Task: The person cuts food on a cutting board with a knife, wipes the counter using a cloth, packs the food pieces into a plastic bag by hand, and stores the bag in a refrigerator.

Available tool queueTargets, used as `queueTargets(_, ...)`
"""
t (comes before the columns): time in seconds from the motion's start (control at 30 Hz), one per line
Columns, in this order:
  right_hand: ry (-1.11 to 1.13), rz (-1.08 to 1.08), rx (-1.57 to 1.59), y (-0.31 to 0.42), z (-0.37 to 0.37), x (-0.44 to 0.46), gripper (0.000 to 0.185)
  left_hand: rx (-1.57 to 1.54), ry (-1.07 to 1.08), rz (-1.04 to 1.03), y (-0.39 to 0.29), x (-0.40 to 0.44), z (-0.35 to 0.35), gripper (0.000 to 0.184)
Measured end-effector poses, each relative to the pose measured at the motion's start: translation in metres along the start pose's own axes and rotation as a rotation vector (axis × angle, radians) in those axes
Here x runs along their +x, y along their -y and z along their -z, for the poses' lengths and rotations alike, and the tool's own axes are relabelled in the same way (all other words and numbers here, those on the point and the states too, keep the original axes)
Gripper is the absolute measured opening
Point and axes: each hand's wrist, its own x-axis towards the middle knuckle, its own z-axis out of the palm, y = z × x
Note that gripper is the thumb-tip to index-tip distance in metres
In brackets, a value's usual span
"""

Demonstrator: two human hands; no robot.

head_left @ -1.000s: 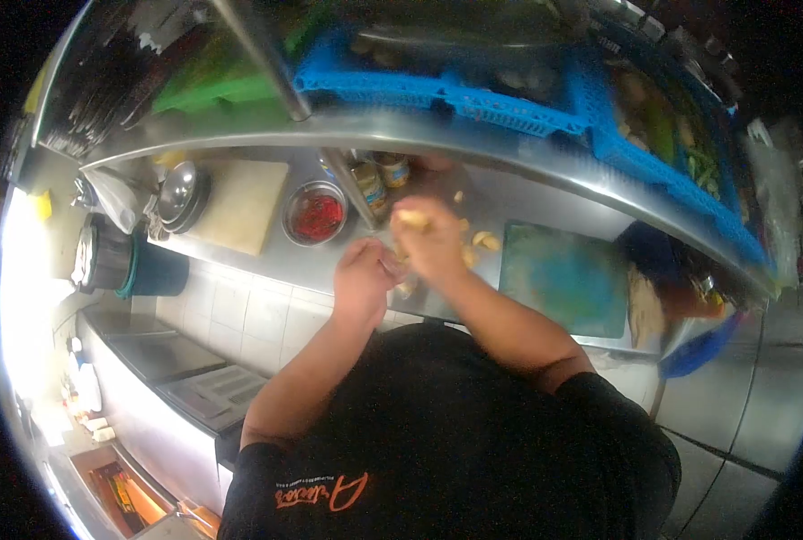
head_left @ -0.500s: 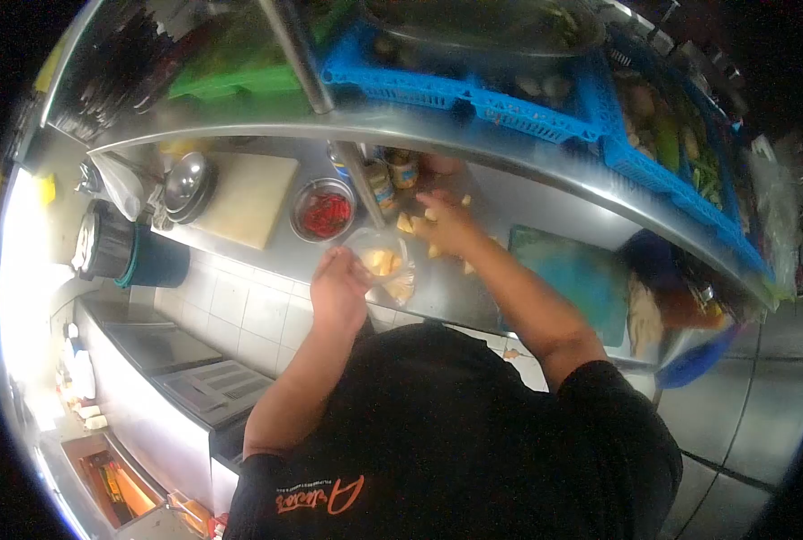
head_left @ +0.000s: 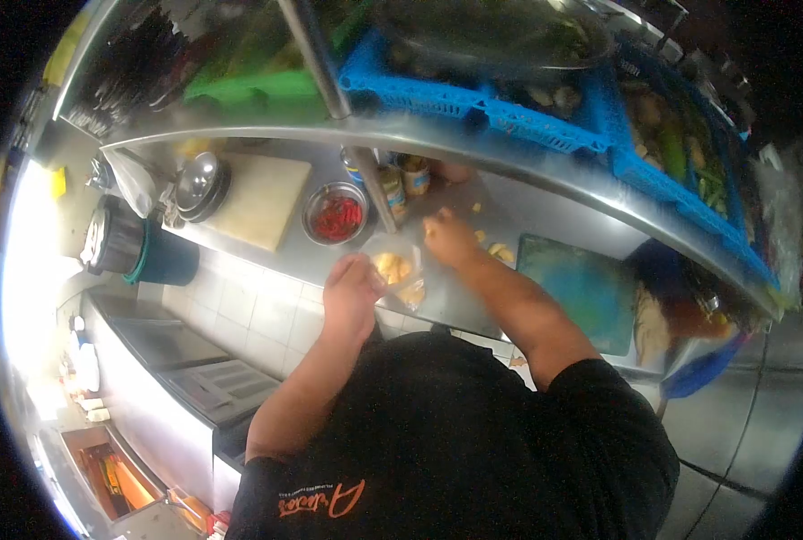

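Note:
My left hand (head_left: 352,283) is closed on the rim of a clear plastic bag (head_left: 406,279) that holds several pale yellow pieces (head_left: 391,266). Just to the right, over the steel counter (head_left: 460,301), my right hand (head_left: 449,237) has its fingers closed round a small yellow piece (head_left: 430,227), of which only a bit shows. More loose yellow pieces (head_left: 500,252) lie on the counter beside my right wrist. Left of the bag stands a metal bowl (head_left: 308,216) of red sliced food (head_left: 338,217).
A white cutting board (head_left: 262,202) and stacked metal bowls (head_left: 201,184) are at the left. A green board (head_left: 577,288) lies at the right. Jars (head_left: 416,180) stand behind a steel post (head_left: 379,193). Blue crates (head_left: 545,126) fill the shelf above.
My right hand went from over the bag to the loose pieces, opened there, and is now closed round one. The bag's opening, hidden earlier, shows now. The view has shifted slightly.

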Motion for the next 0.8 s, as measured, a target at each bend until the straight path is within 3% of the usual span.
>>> queueTargets(0.1,-0.083,-0.415,0.768,-0.018,0.022,0.009,0.032,0.089,-0.025,0.005,-0.003,-0.001,-0.012,0.008)
queueTargets(0.2,-0.133,-0.567,1.728,0.007,0.100,-0.010,0.033,0.150,0.049,0.027,0.000,0.007,-0.020,0.009)
queueTargets(0.3,0.235,-0.361,2.235,0.040,0.132,-0.044,0.034,0.206,0.128,0.029,0.011,0.015,-0.032,0.010)
queueTargets(0.4,0.471,-0.458,2.057,0.062,0.127,-0.070,0.028,0.372,0.168,-0.082,0.014,0.014,-0.050,0.011)
queueTargets(0.5,0.558,-0.649,1.839,0.063,0.115,-0.080,0.023,0.707,0.264,-0.267,0.017,0.005,-0.058,0.013)
queueTargets(0.57,0.433,-0.790,1.878,0.063,0.117,-0.081,0.021,1.055,0.388,-0.435,0.012,-0.015,-0.066,0.014)
queueTargets(0.67,0.206,-0.896,1.907,0.064,0.112,-0.080,0.020,1.203,0.493,-0.344,0.027,-0.021,-0.063,0.014)
queueTargets(0.7,0.115,-0.918,1.912,0.067,0.106,-0.079,0.019,1.102,0.501,-0.467,0.050,-0.004,-0.045,0.010)
queueTargets(0.77,-0.114,-0.909,1.664,0.071,0.089,-0.077,0.023,0.816,0.418,-0.124,0.056,-0.002,-0.045,0.014)
queueTargets(0.8,-0.072,-0.776,1.402,0.067,0.078,-0.070,0.025,0.680,0.352,0.047,0.057,0.000,-0.044,0.017)
